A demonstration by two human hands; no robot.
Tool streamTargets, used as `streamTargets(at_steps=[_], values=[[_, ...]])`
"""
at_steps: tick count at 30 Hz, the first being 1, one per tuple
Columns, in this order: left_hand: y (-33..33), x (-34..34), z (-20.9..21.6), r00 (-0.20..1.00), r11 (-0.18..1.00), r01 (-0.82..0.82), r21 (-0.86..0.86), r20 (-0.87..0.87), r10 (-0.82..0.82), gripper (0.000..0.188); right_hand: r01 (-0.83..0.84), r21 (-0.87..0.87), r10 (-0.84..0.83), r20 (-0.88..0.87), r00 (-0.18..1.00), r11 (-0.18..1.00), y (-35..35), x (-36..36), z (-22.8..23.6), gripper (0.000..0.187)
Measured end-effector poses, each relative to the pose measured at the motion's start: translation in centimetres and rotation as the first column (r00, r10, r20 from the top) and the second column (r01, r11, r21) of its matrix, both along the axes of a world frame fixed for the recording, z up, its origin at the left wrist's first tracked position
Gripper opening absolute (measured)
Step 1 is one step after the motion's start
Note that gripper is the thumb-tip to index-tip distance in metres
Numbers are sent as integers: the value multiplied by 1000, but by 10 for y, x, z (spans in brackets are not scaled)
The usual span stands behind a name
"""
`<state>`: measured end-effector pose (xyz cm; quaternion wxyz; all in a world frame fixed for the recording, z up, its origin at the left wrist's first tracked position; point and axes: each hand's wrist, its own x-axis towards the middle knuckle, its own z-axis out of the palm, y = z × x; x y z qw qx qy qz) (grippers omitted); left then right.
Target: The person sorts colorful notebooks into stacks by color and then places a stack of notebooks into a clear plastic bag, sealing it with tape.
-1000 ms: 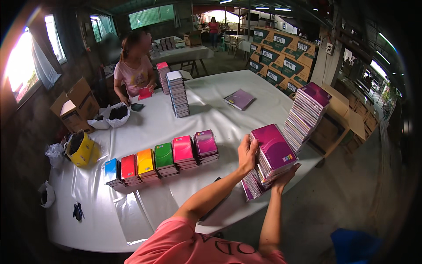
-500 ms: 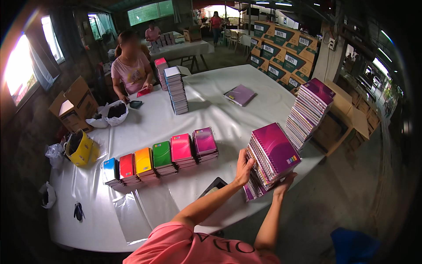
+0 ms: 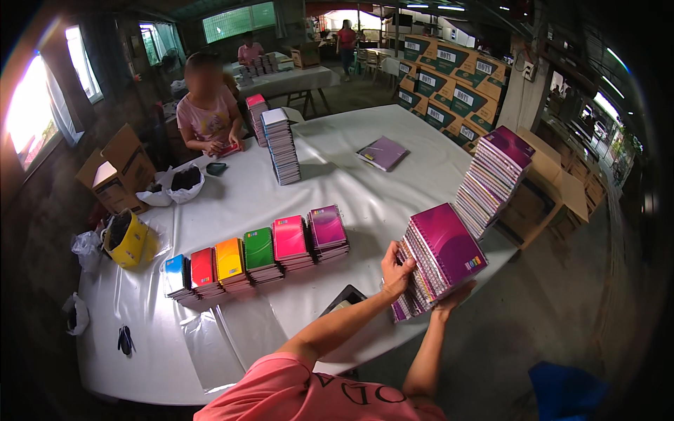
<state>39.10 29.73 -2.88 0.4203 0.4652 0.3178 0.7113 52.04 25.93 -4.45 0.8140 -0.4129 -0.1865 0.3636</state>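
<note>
A thick stack of purple spiral notebooks is between my hands at the table's right front edge. My left hand is closed on its coil-bound left side. Under its near right corner is my right hand, its fingers partly hidden by the notebooks. Just behind stands a taller, leaning pile of purple notebooks. Left of my hands runs a row of short notebook stacks: blue, red, yellow, green, pink and purple.
A white-covered table fills the middle. Tall notebook stacks stand at its far side, near a seated co-worker. A lone purple pack, a yellow bag and scissors lie about. Open cartons stand at right.
The stack in my hands has shifted slightly right and down, with both hands still on it. The co-worker's hands have come together over a red item.
</note>
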Motion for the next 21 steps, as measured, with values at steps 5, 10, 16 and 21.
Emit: streamTargets(at_steps=[5, 10, 16, 21], values=[[-6, 6, 14, 997, 997, 71, -17, -1, -71, 49, 44, 56, -58, 287, 956, 997, 10, 35, -50, 66], [-16, -29, 16, 938, 920, 324, -222, -47, -342, 94, 245, 190, -307, 478, 823, 951, -44, 9, -19, 74], [-34, -32, -1, 892, 675, 426, -603, 155, -425, 120, 278, -217, 90, 910, 405, 936, -101, -46, -117, 102], [-31, -19, -47, 867, 620, 494, -610, 295, -401, 119, 229, 76, -159, 915, 371, 970, -58, -63, -76, 85]])
